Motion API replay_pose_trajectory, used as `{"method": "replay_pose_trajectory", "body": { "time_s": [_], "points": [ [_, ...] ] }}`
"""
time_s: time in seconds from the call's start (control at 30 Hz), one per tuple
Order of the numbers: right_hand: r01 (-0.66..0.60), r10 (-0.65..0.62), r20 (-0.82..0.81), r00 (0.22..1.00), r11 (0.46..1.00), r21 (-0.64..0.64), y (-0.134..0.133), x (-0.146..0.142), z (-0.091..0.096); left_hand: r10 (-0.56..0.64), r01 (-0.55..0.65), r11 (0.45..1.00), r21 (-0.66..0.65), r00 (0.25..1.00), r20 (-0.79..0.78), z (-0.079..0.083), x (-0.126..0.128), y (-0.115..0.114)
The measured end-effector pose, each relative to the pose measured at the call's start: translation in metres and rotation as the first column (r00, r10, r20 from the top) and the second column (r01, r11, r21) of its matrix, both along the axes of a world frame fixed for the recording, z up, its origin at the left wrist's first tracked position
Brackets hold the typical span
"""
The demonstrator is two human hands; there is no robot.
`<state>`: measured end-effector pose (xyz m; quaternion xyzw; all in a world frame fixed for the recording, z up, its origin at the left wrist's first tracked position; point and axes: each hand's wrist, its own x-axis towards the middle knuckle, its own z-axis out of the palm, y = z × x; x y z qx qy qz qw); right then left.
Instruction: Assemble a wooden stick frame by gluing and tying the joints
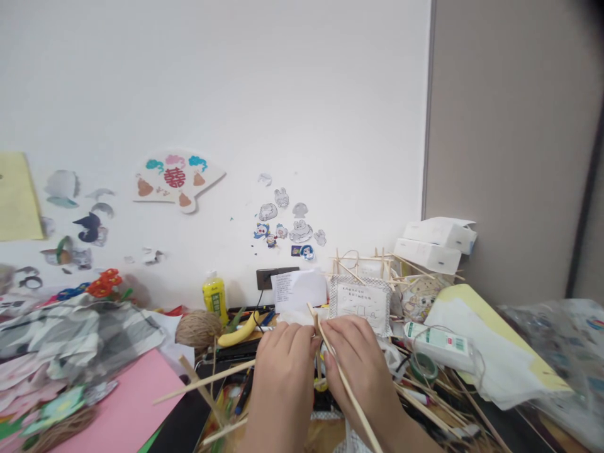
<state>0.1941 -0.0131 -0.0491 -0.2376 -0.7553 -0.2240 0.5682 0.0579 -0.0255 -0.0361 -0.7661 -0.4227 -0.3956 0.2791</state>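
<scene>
Close together at the centre, my left hand (284, 371) and my right hand (362, 371) are both closed, fingertips almost meeting. A thin wooden stick (352, 393) runs under my right fingers, its upper end poking up between the hands. Another short stick end shows at the same spot, and my left fingers pinch there. Left of my left hand, more wooden sticks (202, 382) stick out and cross one another; whether they are joined to the held ones is hidden behind my hand. Fingertip detail at the crossing is too small to make out.
Around my hands lie a ball of twine (197, 328), a banana (240, 331), a yellow bottle (215, 297), pink paper (125, 406) and checked cloth (75, 336). To the right are a green tape roll (423, 368), a white box (438, 346) and loose sticks. A wall stands behind.
</scene>
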Motion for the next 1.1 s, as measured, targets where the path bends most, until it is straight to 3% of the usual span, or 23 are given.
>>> {"method": "replay_pose_trajectory", "body": {
  "time_s": [0.2, 0.47, 0.67, 1.1],
  "points": [
    [0.02, -0.02, 0.041, 0.999, 1.0, -0.001, 0.0, 0.001, 0.005, -0.039, 0.039, 0.999, 0.0, 0.997, 0.063, 0.004, 0.004, -0.003],
    [-0.006, 0.008, 0.07, 0.998, 0.999, -0.032, -0.002, 0.004, 0.008, -0.055, 0.074, 0.986, -0.147, 0.99, 0.127, 0.009, -0.009, -0.007],
    [0.005, -0.003, 0.112, 0.994, 1.0, -0.022, -0.001, 0.006, 0.008, -0.074, 0.132, 0.929, -0.345, 0.982, 0.176, 0.015, -0.015, -0.004],
    [-0.053, 0.056, 0.129, 0.99, 0.998, -0.028, -0.004, 0.008, 0.01, -0.098, 0.18, 0.868, -0.462, 0.976, 0.195, 0.024, -0.018, -0.008]
  ]
}}
